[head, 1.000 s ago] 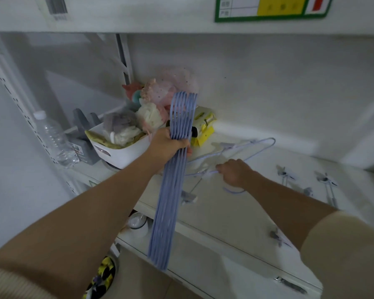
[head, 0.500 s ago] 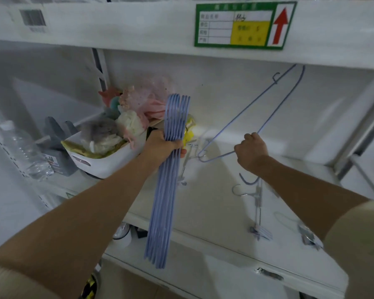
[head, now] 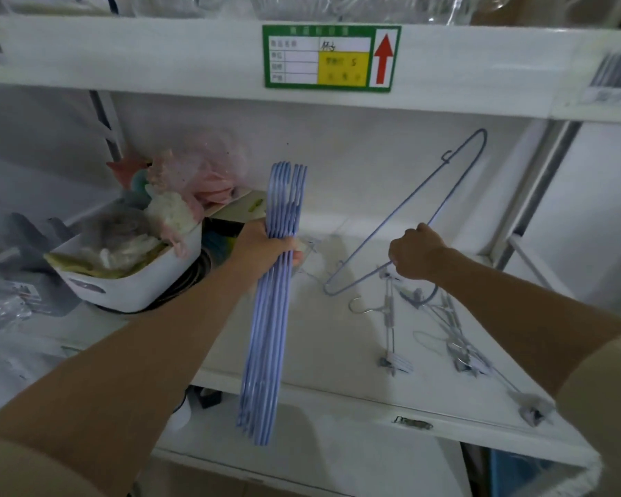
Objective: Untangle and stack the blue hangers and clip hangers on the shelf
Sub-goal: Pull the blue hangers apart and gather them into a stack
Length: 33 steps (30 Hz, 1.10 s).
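Note:
My left hand [head: 268,250] grips a bundle of several blue hangers [head: 270,328], held upright and edge-on in front of the white shelf [head: 302,371]. My right hand [head: 414,256] holds a single blue hanger [head: 409,213] lifted off the shelf and tilted, its far end up near the back wall. Below my right hand, metal clip hangers [head: 389,322] lie on the shelf, with more clip hangers [head: 461,347] tangled together to the right. One clip [head: 533,410] reaches the shelf's front right edge.
A white bin [head: 133,278] of soft toys stands at the left on the shelf, with dark cables behind it. The upper shelf's edge carries a green label [head: 330,57]. A metal upright [head: 531,206] bounds the shelf on the right.
My right hand has lifted the single blue hanger off the shelf and up towards the back wall. The bundle in my left hand has stayed upright.

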### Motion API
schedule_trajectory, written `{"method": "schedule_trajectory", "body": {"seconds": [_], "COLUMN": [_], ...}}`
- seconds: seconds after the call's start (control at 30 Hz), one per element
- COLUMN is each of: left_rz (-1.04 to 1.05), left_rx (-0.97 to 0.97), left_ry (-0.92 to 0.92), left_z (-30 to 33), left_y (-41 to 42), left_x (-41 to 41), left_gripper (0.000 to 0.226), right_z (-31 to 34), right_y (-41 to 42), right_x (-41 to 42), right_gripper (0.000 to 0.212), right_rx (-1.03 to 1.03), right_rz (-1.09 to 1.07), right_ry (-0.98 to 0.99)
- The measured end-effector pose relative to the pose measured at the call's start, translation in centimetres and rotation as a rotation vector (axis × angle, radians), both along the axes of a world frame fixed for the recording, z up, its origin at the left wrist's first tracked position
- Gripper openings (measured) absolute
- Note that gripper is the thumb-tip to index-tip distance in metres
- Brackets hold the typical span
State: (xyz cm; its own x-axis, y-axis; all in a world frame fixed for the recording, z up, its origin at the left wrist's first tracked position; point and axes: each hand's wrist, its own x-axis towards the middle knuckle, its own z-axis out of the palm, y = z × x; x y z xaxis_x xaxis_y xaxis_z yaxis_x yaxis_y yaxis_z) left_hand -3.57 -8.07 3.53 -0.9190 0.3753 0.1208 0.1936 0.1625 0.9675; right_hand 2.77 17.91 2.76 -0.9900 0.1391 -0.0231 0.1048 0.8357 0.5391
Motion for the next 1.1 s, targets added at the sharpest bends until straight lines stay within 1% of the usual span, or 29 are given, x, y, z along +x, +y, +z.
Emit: {"method": "schedule_trajectory", "body": {"seconds": [0.1, 0.27, 0.33, 0.4, 0.43, 0.5, 0.6, 0.7, 0.73, 0.8, 0.87, 0.9, 1.0, 1.1], "left_rz": [-0.03, -0.046, -0.045, -0.044, -0.043, -0.035, -0.032, -0.025, -0.021, -0.013, 0.0, 0.005, 0.002, 0.002], "left_rx": [0.003, 0.023, 0.023, 0.014, 0.01, 0.002, -0.017, -0.024, -0.019, -0.007, -0.006, -0.012, -0.009, -0.023], "left_ry": [0.002, -0.018, -0.023, -0.023, -0.021, -0.019, -0.01, -0.006, -0.01, -0.025, -0.031, -0.031, -0.043, -0.029], "left_z": [-0.3, -0.5, -0.6, -0.7, -0.8, -1.0, -1.2, -1.4, -1.5, -1.6, -1.8, -1.9, -2.1, -2.0], "left_y": [0.3, 0.8, 1.0, 1.3, 1.5, 1.9, 2.4, 2.9, 3.1, 3.4, 3.7, 3.8, 4.2, 4.5], "left_x": [0.4, 0.9, 0.7, 0.4, 0.2, -0.3, -0.9, -1.4, -1.5, -1.7, -2.1, -2.3, -2.8, -2.9], "left_gripper": [0.014, 0.018, 0.016, 0.016, 0.016, 0.016, 0.016, 0.014, 0.014, 0.015, 0.016, 0.015, 0.016, 0.014], "right_z": [-1.3, -2.8, -3.1, -3.4, -3.6, -3.9, -5.0, -5.2, -5.0, -5.0, -5.1, -5.0, -4.3, -3.6], "right_y": [-0.2, -0.3, 0.2, 0.8, 1.0, 1.1, 1.8, 2.5, 2.7, 3.3, 4.2, 4.5, 4.8, 4.7], "right_x": [1.2, 1.5, 1.4, 1.2, 1.0, 0.4, -0.9, -1.8, -1.9, -1.9, -2.0, -2.0, -1.8, -1.9], "right_gripper": [0.025, 0.023, 0.019, 0.006, 0.005, 0.015, 0.013, 0.02, 0.019, 0.008, 0.02, 0.022, 0.021, 0.02], "right_rx": [0.069, 0.127, 0.15, 0.195, 0.193, 0.196, 0.204, 0.183, 0.182, 0.184, 0.195, 0.191, 0.144, 0.093], "right_rz": [-0.005, -0.04, 0.012, 0.103, 0.132, 0.13, 0.115, 0.152, 0.136, 0.134, 0.08, 0.058, -0.005, -0.02], "right_ry": [0.022, 0.056, 0.078, 0.122, 0.154, 0.15, 0.113, 0.156, 0.151, 0.132, 0.16, 0.175, 0.206, 0.254]}}
